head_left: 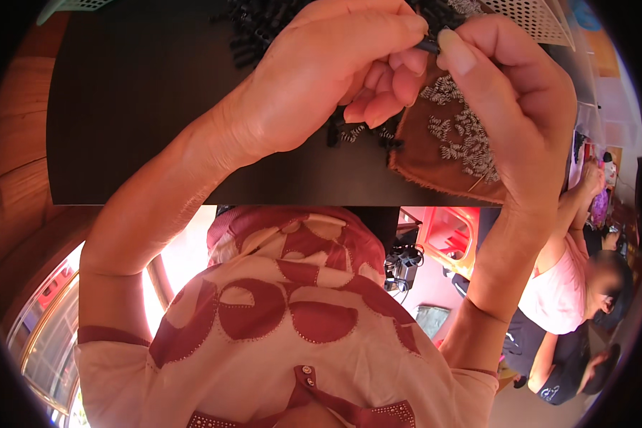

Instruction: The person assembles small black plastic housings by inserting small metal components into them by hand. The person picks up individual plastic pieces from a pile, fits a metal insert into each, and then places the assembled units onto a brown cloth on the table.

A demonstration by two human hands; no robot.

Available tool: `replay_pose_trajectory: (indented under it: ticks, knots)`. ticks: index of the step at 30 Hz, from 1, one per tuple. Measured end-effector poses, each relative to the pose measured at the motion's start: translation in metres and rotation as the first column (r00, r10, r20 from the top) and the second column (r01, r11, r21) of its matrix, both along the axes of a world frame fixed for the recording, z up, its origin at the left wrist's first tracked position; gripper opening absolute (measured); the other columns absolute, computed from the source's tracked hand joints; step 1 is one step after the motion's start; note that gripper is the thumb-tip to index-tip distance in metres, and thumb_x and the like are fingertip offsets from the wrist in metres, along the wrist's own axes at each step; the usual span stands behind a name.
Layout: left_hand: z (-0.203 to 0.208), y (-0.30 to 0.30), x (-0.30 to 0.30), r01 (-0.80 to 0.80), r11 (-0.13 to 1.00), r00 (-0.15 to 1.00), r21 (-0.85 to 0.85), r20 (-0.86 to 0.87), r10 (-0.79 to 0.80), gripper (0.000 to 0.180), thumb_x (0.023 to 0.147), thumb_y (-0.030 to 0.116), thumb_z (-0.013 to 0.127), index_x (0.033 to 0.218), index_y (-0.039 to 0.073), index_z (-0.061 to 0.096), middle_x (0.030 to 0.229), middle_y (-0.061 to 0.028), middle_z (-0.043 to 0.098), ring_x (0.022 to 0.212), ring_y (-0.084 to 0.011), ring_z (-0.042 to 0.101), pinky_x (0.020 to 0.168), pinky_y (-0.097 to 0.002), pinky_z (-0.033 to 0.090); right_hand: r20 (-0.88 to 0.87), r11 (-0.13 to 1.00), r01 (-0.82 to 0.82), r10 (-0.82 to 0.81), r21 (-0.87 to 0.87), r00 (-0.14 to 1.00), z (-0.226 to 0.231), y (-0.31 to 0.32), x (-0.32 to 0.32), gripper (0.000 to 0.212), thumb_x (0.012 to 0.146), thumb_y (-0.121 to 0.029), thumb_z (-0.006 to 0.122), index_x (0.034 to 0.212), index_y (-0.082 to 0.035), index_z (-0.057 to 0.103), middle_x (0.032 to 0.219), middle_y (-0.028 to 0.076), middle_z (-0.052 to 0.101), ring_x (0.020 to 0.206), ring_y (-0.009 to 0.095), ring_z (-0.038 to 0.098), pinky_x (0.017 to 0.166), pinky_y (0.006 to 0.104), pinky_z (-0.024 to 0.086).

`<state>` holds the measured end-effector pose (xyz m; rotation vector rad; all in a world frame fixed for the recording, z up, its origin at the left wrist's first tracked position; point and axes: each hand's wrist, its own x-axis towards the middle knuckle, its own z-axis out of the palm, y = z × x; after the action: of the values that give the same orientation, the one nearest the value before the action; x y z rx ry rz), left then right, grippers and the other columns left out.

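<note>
The person's left hand (335, 64) pinches one end of a small black piece (429, 46) between thumb and forefinger, its other fingers loosely curled. The right hand (513, 93) pinches by the other end, thumb uppermost. The piece is thus held between the two sets of fingertips, above the far right part of the dark table (135, 121); whether a spring sits in it cannot be told.

The likeliest trouble is a slip: the piece is tiny, the grip rests on fingertips alone, and uneven pressure could flick it into the springs (471, 139) on the brown cloth (428, 160) or the heap of black parts (248, 39), where it would be hard to pick out. The coils lie tangled, so taking one could drag up several. The cloth's edge lies close to the table's near edge; a forearm or sleeve catching it could spill springs to the floor.

No label shows on the parts or the cloth. A co-worker's dark top (567, 367) bears a small pale mark (550, 392), too small to make out
</note>
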<state>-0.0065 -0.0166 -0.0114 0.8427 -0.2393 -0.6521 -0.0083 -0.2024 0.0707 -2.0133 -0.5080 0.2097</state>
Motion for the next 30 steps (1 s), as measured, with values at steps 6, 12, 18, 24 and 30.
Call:
replay_pose_trajectory:
  ticks: [6,12,18,24,30]
  knots:
    - [0.007,-0.001,-0.001,-0.041,0.993,0.999,-0.114,-0.038,0.036,0.025,0.103,0.022,0.043,0.093,0.002,0.053,0.077,-0.0068,0.055,0.056,-0.0137,0.05,0.047,-0.0245,0.036,0.092,0.975,0.024,-0.004,-0.221,0.996,0.0,0.004,-0.004,0.016,0.094,-0.01,0.063,0.084,0.001,0.058,0.076,0.006,0.065,0.065,0.005,0.056,0.057,0.0176,0.041]
    - [0.02,-0.001,-0.002,-0.112,0.994,0.988,0.01,-0.109,0.112,0.026,0.103,0.022,0.043,0.09,0.002,0.053,0.075,-0.0071,0.054,0.054,-0.0148,0.048,0.046,-0.0248,0.036,-0.015,0.962,0.221,-0.221,0.162,0.975,-0.016,0.026,-0.003,0.018,0.095,-0.011,0.063,0.082,0.0,0.058,0.068,-0.002,0.055,0.062,0.002,0.049,0.052,0.0191,0.036]
    - [0.003,0.009,0.005,-0.088,0.971,0.993,-0.224,-0.097,0.068,0.027,0.102,0.023,0.044,0.089,0.003,0.055,0.074,-0.0078,0.056,0.055,-0.0146,0.049,0.046,-0.0257,0.036,-0.337,0.978,0.056,0.015,0.201,0.942,-0.016,0.005,0.017,0.015,0.094,-0.009,0.064,0.084,0.001,0.058,0.075,0.003,0.059,0.067,0.006,0.057,0.055,0.0184,0.041]
    - [0.02,0.011,0.001,-0.262,0.958,0.962,-0.119,-0.111,0.249,0.026,0.101,0.023,0.045,0.088,0.003,0.055,0.073,-0.0087,0.056,0.053,-0.0184,0.049,0.046,-0.0269,0.035,0.157,0.892,-0.352,0.405,-0.282,0.901,-0.047,-0.021,0.002,0.003,0.091,-0.001,0.061,0.094,-0.001,0.061,0.083,0.0,0.052,0.075,0.007,0.055,0.062,0.0252,0.043]
    - [0.014,0.013,0.007,-0.179,0.958,0.984,-0.224,-0.043,0.174,0.027,0.1,0.023,0.045,0.083,0.004,0.053,0.072,-0.0087,0.054,0.052,-0.0196,0.047,0.046,-0.0281,0.034,0.201,0.813,-0.226,0.383,-0.537,0.902,-0.055,-0.01,-0.002,0.019,0.082,0.001,0.064,0.1,-0.003,0.061,0.089,0.011,0.053,0.082,0.03,0.059,0.068,0.0378,0.046]
